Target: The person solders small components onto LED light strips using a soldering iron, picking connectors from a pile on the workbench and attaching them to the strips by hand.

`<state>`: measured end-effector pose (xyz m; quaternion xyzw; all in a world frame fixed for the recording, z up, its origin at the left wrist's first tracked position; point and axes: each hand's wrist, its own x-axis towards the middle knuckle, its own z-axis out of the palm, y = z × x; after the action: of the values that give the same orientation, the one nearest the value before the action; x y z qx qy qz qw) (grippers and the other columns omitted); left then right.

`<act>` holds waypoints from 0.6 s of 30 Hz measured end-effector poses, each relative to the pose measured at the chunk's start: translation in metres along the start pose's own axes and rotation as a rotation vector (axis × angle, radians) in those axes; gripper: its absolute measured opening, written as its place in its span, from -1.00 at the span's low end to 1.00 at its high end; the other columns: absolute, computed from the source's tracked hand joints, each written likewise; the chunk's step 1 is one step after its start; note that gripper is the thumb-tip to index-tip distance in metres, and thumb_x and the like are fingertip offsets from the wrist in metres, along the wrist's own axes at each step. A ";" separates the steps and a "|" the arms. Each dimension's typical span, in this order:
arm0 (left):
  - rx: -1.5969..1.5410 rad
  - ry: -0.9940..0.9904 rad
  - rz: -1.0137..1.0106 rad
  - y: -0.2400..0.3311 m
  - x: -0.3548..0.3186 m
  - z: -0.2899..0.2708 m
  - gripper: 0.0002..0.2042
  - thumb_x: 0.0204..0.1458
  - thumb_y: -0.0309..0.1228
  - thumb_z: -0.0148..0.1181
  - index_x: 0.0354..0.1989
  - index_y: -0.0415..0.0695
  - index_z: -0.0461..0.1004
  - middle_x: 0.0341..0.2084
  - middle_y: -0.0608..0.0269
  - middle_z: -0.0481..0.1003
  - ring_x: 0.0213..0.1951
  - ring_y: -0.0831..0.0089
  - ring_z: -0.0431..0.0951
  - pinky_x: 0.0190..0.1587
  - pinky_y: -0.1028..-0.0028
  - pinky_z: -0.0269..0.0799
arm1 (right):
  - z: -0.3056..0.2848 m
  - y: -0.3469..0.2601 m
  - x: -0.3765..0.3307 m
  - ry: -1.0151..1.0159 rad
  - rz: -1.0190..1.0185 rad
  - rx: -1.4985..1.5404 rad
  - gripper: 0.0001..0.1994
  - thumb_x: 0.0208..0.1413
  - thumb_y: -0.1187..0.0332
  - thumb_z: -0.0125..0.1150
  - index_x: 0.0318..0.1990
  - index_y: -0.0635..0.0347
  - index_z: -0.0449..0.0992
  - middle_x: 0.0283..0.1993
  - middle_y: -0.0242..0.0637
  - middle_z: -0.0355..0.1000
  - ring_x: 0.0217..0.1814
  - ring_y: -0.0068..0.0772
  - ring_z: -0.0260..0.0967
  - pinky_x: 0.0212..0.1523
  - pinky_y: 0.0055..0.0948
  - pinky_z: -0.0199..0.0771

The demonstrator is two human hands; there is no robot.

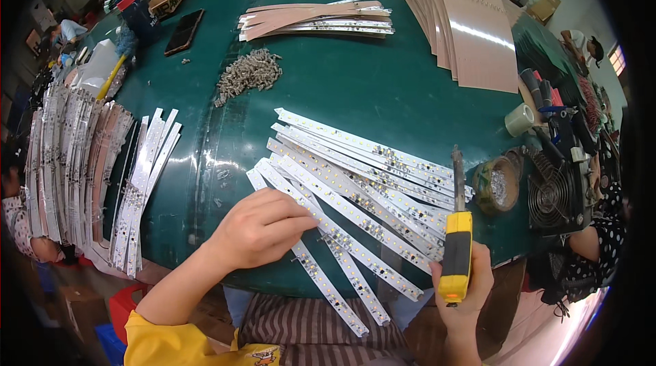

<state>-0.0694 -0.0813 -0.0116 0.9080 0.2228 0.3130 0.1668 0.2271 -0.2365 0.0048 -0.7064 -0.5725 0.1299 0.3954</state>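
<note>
Several white LED strip boards (pixel 355 193) lie fanned out on the green table, some with ends jutting past its near edge. Over the left part of this fan is my left hand (pixel 263 229), its fingers pinched together with the tips against or just above one strip. Whatever is between those fingertips is hidden. At the right end of the fan my right hand (pixel 473 280) is wrapped round a yellow-and-black handheld tool (pixel 458 256) with a long, narrow grey tip, which points away from me. I cannot make out the tool's exact kind.
A heap of small clear pieces (pixel 249 73) lies beyond the strips. More strips are stacked left (pixel 68 161) and at the back (pixel 318 19). A tape roll holding small bits (pixel 497 185) and a fan (pixel 550 195) stand right. Large board panels (pixel 471 31) lie far right.
</note>
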 end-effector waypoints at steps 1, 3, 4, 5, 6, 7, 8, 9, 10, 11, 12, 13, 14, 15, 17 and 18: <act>-0.002 0.039 0.003 0.005 0.003 0.003 -0.72 -0.20 -0.61 0.33 -0.22 -0.18 0.60 -0.35 0.23 0.56 -0.28 0.28 0.59 -0.23 0.34 0.50 | 0.001 0.000 -0.002 0.028 0.010 -0.010 -0.56 -0.13 0.44 0.50 -0.08 0.26 0.43 -0.26 -0.32 0.37 -0.29 -0.49 0.37 -0.22 -0.51 0.38; -0.024 0.063 -0.001 0.017 0.008 0.007 -0.72 -0.18 -0.57 0.36 -0.21 -0.14 0.62 -0.31 0.25 0.58 -0.26 0.30 0.60 -0.21 0.35 0.49 | 0.000 0.003 -0.007 0.071 -0.009 -0.019 -0.55 -0.15 0.44 0.53 -0.09 0.27 0.43 -0.26 -0.31 0.37 -0.28 -0.47 0.37 -0.21 -0.51 0.37; -0.047 0.048 -0.009 0.025 0.010 0.009 -0.72 -0.18 -0.53 0.38 -0.20 -0.11 0.63 -0.26 0.27 0.59 -0.23 0.31 0.60 -0.18 0.35 0.48 | -0.002 0.005 -0.011 0.090 0.015 -0.029 -0.54 -0.16 0.44 0.55 -0.10 0.27 0.43 -0.26 -0.31 0.36 -0.28 -0.47 0.37 -0.21 -0.50 0.37; -0.070 0.033 -0.016 0.033 0.013 0.011 -0.71 -0.17 -0.50 0.40 -0.19 -0.09 0.64 -0.22 0.28 0.61 -0.21 0.32 0.61 -0.15 0.36 0.47 | -0.005 0.008 -0.016 0.095 0.014 -0.072 -0.51 -0.13 0.55 0.50 -0.05 0.24 0.36 -0.25 -0.39 0.31 -0.27 -0.53 0.26 -0.21 -0.53 0.31; -0.131 -0.059 -0.019 0.042 0.015 0.012 -0.68 -0.10 -0.39 0.38 -0.10 -0.09 0.61 -0.14 0.27 0.59 -0.13 0.31 0.60 -0.11 0.33 0.46 | -0.006 0.012 -0.024 0.099 0.031 -0.013 -0.49 -0.13 0.57 0.50 -0.02 0.22 0.35 -0.21 -0.39 0.32 -0.26 -0.54 0.26 -0.20 -0.53 0.32; -0.193 -0.152 -0.022 0.051 0.018 0.014 -0.63 -0.03 -0.29 0.37 -0.02 -0.09 0.58 -0.05 0.25 0.57 -0.06 0.30 0.59 -0.06 0.30 0.46 | -0.010 0.016 -0.032 0.108 0.085 0.034 -0.46 -0.12 0.59 0.50 0.02 0.21 0.34 -0.18 -0.40 0.33 -0.24 -0.55 0.26 -0.18 -0.54 0.32; -0.149 -0.323 0.073 0.058 0.021 0.017 -0.35 -0.01 -0.02 0.34 0.24 -0.08 0.40 0.20 0.20 0.43 0.15 0.29 0.47 0.10 0.30 0.38 | -0.011 0.021 -0.041 0.161 0.196 0.104 -0.39 -0.08 0.67 0.43 0.16 0.21 0.30 -0.03 -0.37 0.35 -0.14 -0.57 0.28 -0.10 -0.57 0.34; -0.111 -0.515 0.103 0.068 0.021 0.018 -0.13 -0.10 0.08 0.34 0.37 -0.11 0.23 0.36 0.17 0.26 0.32 0.31 0.30 0.27 0.30 0.23 | -0.013 0.027 -0.050 0.158 0.226 0.119 -0.36 -0.06 0.69 0.40 0.20 0.22 0.28 0.02 -0.35 0.33 -0.09 -0.57 0.28 -0.08 -0.58 0.33; -0.074 -0.588 0.112 0.074 0.021 0.018 -0.08 -0.14 0.09 0.33 0.39 -0.12 0.18 0.39 0.15 0.20 0.37 0.30 0.23 0.33 0.29 0.16 | -0.016 0.033 -0.059 0.156 0.259 0.133 -0.34 -0.05 0.72 0.37 0.24 0.22 0.25 0.08 -0.34 0.32 -0.05 -0.57 0.28 -0.05 -0.59 0.33; -0.050 -0.595 0.119 0.078 0.021 0.019 -0.03 -0.17 0.11 0.32 0.42 -0.14 0.14 0.42 0.13 0.15 0.42 0.29 0.16 0.38 0.28 0.08 | -0.018 0.040 -0.067 0.155 0.288 0.148 -0.31 -0.03 0.74 0.34 0.29 0.23 0.23 0.13 -0.33 0.31 -0.01 -0.58 0.28 -0.02 -0.60 0.33; -0.031 -0.641 0.147 0.079 0.020 0.023 -0.08 -0.12 0.05 0.29 0.41 -0.14 0.14 0.42 0.12 0.15 0.42 0.27 0.16 0.39 0.27 0.08 | -0.021 0.045 -0.074 0.088 0.294 0.206 -0.29 0.00 0.75 0.30 0.33 0.25 0.19 0.21 -0.28 0.28 0.14 -0.51 0.28 0.10 -0.55 0.36; -0.028 -0.622 0.173 0.080 0.019 0.028 -0.14 -0.07 0.00 0.26 0.41 -0.14 0.15 0.42 0.10 0.16 0.42 0.25 0.16 0.39 0.27 0.07 | -0.023 0.050 -0.080 0.115 0.297 0.215 -0.30 0.01 0.75 0.30 0.32 0.26 0.19 0.22 -0.27 0.27 0.16 -0.48 0.28 0.12 -0.53 0.36; -0.022 -0.603 0.199 0.082 0.017 0.033 -0.19 -0.03 -0.06 0.24 0.40 -0.15 0.16 0.41 0.09 0.17 0.43 0.24 0.16 0.40 0.26 0.07 | -0.023 0.053 -0.086 0.143 0.299 0.226 -0.31 0.01 0.74 0.30 0.32 0.27 0.19 0.22 -0.26 0.27 0.19 -0.45 0.28 0.15 -0.51 0.37; 0.038 -0.537 0.205 0.084 0.015 0.040 -0.25 0.01 -0.12 0.20 0.39 -0.14 0.19 0.39 0.09 0.20 0.40 0.24 0.20 0.38 0.27 0.10 | -0.022 0.056 -0.090 0.170 0.300 0.237 -0.32 0.02 0.74 0.29 0.31 0.28 0.18 0.23 -0.24 0.26 0.21 -0.42 0.29 0.18 -0.49 0.37; 0.157 -0.403 0.213 0.091 0.009 0.055 -0.37 0.08 -0.25 0.14 0.37 -0.13 0.24 0.34 0.10 0.28 0.35 0.26 0.29 0.36 0.28 0.15 | -0.022 0.058 -0.095 0.171 0.297 0.276 -0.34 0.04 0.74 0.27 0.31 0.29 0.18 0.23 -0.22 0.25 0.25 -0.37 0.28 0.21 -0.45 0.38; 0.124 -0.351 0.211 0.093 0.004 0.060 -0.42 0.10 -0.29 0.09 0.34 -0.16 0.27 0.28 0.09 0.33 0.30 0.26 0.33 0.33 0.28 0.19 | -0.020 0.057 -0.096 0.170 0.295 0.298 -0.35 0.04 0.74 0.26 0.31 0.30 0.18 0.24 -0.21 0.25 0.27 -0.34 0.27 0.22 -0.44 0.38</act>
<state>-0.0001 -0.1680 -0.0130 0.9754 0.1128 0.1516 0.1130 0.2508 -0.3344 -0.0484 -0.7248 -0.4021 0.2093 0.5189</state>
